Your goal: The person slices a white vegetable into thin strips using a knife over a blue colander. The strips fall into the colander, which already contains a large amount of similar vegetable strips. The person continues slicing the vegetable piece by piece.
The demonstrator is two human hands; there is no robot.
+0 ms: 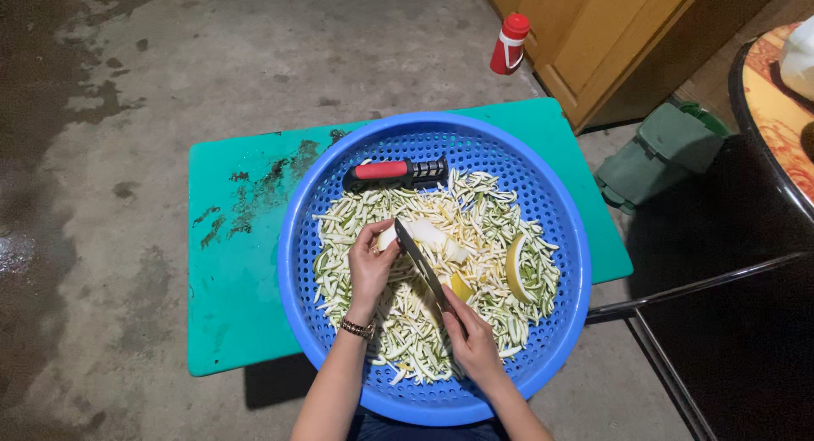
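A big blue perforated basket rests on a low teal table and holds a heap of thin pale green and white strips. My left hand presses down on a white peeled piece in the middle of the heap. My right hand grips a dark-bladed knife, its blade lying against that white piece beside my left fingers. A yellowish rind slice and a smaller yellow piece lie to the right.
A red and black handled tool lies at the basket's far side. On the concrete floor stand a red bottle, a wooden cabinet and a green bin. A dark-rimmed round table and a metal chair frame are at right.
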